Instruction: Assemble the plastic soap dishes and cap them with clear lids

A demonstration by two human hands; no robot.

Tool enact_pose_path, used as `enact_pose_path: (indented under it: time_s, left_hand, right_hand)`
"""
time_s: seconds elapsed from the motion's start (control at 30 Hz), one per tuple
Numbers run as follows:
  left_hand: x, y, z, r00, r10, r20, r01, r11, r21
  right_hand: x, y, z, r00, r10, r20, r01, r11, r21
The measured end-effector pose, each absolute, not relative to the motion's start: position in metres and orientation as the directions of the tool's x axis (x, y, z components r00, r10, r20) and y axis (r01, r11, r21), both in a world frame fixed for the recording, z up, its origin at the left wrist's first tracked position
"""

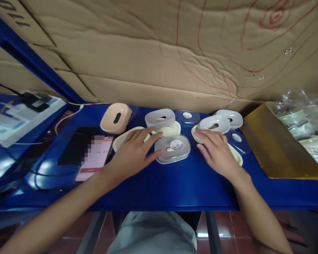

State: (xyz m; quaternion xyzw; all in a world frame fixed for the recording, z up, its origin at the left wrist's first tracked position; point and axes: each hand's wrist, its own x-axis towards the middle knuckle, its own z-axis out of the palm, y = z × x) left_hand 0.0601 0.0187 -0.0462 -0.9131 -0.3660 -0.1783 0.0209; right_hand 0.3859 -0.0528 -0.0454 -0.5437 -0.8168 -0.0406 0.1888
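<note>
My left hand (134, 150) is over a cream oval piece (119, 140) with its fingers apart, their tips near another cream piece (172, 129) and the left end of a clear-lidded grey box (173, 154). That box bears a round label. To its right, my right hand (214, 150) has its fingers spread over a cream piece (238, 156), close to a grey oval tray (214, 124) with a slot. Nothing visible is gripped by either hand.
A peach tray (116, 118), a grey tray (160, 118) and clear lids (188, 117) stand at the back. Left are a phone (96, 157), cables and a power strip (29, 116). A cardboard box (275, 148) holding plastic-wrapped items is at right.
</note>
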Motion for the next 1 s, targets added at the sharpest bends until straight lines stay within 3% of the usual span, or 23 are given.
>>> enact_pose_path:
  time_s: [0.23,0.53,0.8,1.0]
  left_hand:
    - [0.073,-0.006,-0.056,0.820,0.472,0.323,0.498,-0.867,0.002]
    - [0.068,0.006,-0.066,0.712,0.560,0.424,0.618,-0.786,0.001]
    - [0.065,0.009,-0.068,0.634,0.650,0.419,0.708,-0.706,0.022]
    - [0.073,-0.011,-0.065,0.694,0.498,0.520,0.582,-0.813,0.002]
  right_hand:
    - [0.444,-0.039,-0.054,-0.170,0.922,0.348,0.979,0.197,-0.044]
    - [0.427,-0.037,-0.057,-0.307,0.920,0.244,0.902,0.363,-0.234]
    - [0.407,-0.051,-0.042,-0.435,0.882,0.182,0.824,0.471,-0.315]
    - [0.392,-0.060,-0.042,-0.486,0.867,0.110,0.824,0.496,-0.274]
